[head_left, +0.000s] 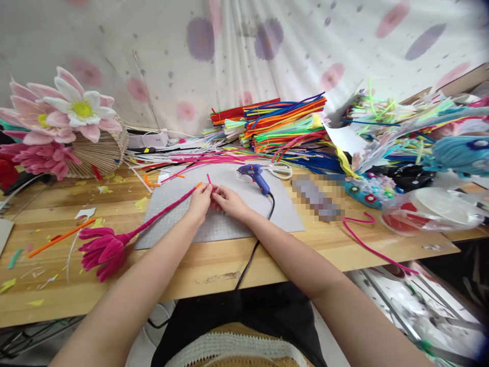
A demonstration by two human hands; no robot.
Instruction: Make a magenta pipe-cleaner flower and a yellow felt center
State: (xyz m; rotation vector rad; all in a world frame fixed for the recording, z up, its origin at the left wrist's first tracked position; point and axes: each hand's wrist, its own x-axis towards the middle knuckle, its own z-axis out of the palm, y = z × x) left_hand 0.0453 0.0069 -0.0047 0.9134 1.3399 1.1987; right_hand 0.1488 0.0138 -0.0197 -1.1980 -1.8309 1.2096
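1. Meeting over the grey mat (282, 216), the left hand (199, 203) and right hand (229, 202) both have a narrow grip on a pink strip (209, 178).
2. The magenta flower (104, 251) lies on the counter (305, 255), its stem (164, 210) reaching the left hand.

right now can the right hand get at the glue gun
Probably yes: the glue gun lies on the mat just beyond the right hand, with nothing visible between. That hand is busy beside the left hand, though, and the cord runs under the right forearm.
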